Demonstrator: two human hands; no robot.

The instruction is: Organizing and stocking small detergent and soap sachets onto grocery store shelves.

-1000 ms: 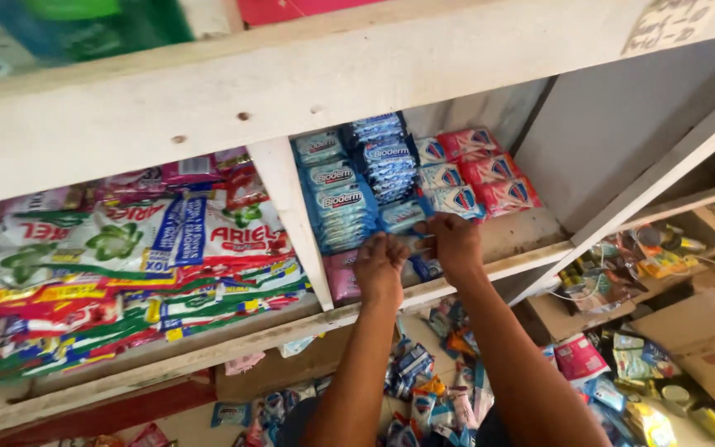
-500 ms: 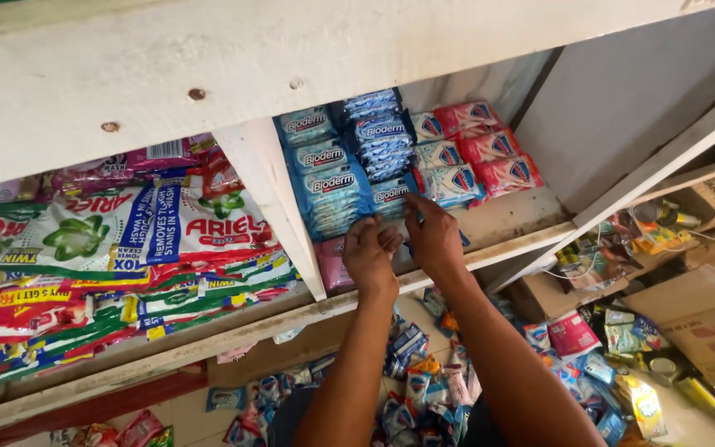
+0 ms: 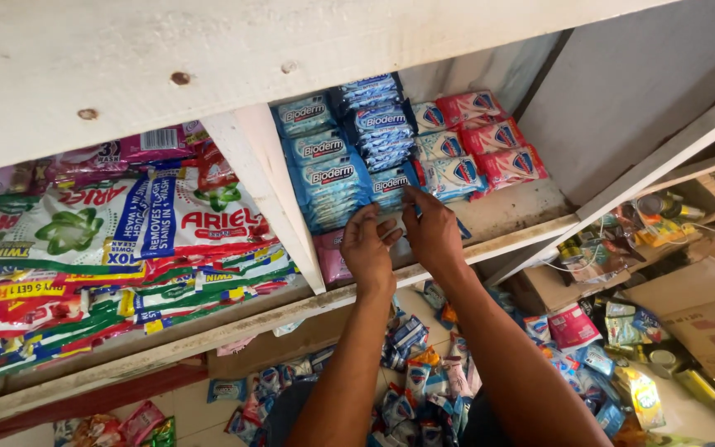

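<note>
Both hands are reaching up into the right-hand compartment of a white wooden shelf [image 3: 523, 223]. The left hand [image 3: 367, 248] is curling its fingers narrowly around the lower edge of a stack of light-blue soap packets [image 3: 328, 178], which is leaning against the white divider [image 3: 262, 182], apparently steadying the stack so it is not sliding forward. The right hand [image 3: 434, 232] is pinching the near end of a dark-blue soap packet [image 3: 391, 184] at the bottom of the middle stack, fingers closed on it, seemingly lining it up with those above. Just right of that, pale and red soap packets [image 3: 490, 149] are lying in overlapping rows toward the far wall. A pink packet [image 3: 333, 257] is sitting beneath the light-blue stack, near the left hand. In the left compartment, detergent sachets [image 3: 126, 223] are lying in flat heaps. Loose sachets [image 3: 407, 381] are lying scattered on the floor below the arms.
</note>
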